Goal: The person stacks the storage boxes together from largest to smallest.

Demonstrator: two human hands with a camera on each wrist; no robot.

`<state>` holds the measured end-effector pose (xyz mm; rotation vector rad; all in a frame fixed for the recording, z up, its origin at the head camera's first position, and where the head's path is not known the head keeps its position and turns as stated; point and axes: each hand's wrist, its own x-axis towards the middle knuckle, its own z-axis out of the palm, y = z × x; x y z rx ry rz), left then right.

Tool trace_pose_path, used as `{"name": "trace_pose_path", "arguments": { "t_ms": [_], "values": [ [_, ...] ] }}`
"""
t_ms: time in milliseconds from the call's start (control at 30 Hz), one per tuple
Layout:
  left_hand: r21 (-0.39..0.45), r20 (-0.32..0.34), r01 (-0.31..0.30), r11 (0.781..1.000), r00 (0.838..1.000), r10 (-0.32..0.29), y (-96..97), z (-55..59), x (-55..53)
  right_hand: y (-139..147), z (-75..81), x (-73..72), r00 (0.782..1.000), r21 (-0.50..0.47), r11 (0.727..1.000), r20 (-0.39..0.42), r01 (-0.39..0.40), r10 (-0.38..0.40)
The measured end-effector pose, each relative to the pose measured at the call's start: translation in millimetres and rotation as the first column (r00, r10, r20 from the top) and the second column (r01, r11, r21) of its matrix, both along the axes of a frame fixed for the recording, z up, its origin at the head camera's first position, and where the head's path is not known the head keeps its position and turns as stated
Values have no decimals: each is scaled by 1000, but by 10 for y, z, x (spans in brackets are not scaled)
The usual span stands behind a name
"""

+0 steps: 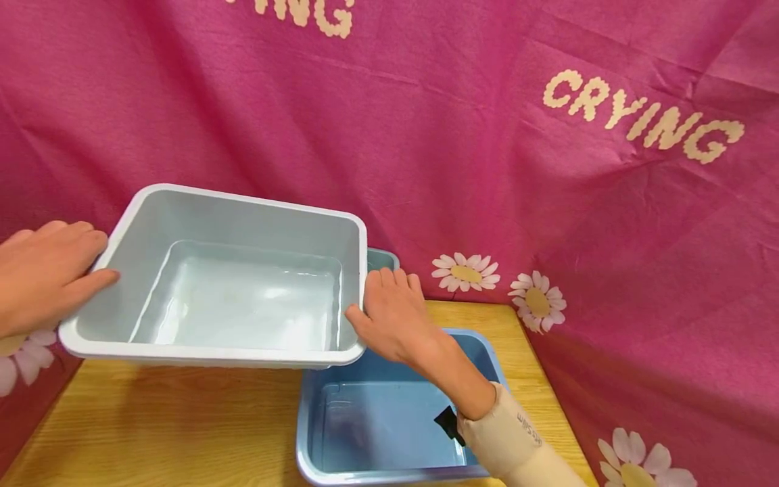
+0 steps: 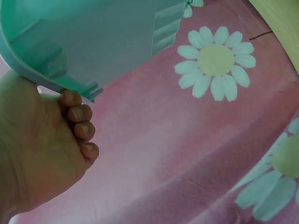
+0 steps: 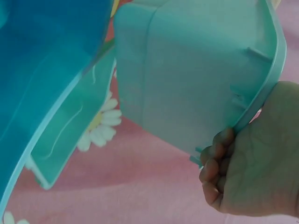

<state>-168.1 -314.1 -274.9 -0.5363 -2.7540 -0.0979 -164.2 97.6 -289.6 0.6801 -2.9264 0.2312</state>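
Both hands hold a light grey plastic basin up off the wooden table, tilted so that its bare inside faces the head camera. At its left end my left hand grips the rim, thumb on the inner side. My right hand grips the right end of the rim the same way. In the left wrist view the fingers curl under the rim. The right wrist view shows fingers curled beneath the opposite rim. Below the right forearm stands a blue basin on the table.
Behind the blue basin, another grey-green basin is mostly hidden by the held one. A small black piece shows in the blue basin by the right forearm. Pink daisy-printed cloth hangs behind and beside the wooden table.
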Motion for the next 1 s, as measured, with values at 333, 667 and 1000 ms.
{"name": "trace_pose_path", "arguments": {
  "t_ms": [333, 667, 1000],
  "values": [
    [6, 10, 10, 1000, 1000, -10, 318, 73, -7, 324, 30, -132, 998, -23, 1000, -55, -9, 8],
    [-4, 28, -22, 1000, 999, 22, 618, 98, 11, 626, 39, -172, 993, -6, 999, -112, -33, 32],
    [19, 22, -17, 1000, 1000, 16, 838, 92, 0, 849, 36, -150, 993, -7, 999, -114, -41, 40]
  ]
}}
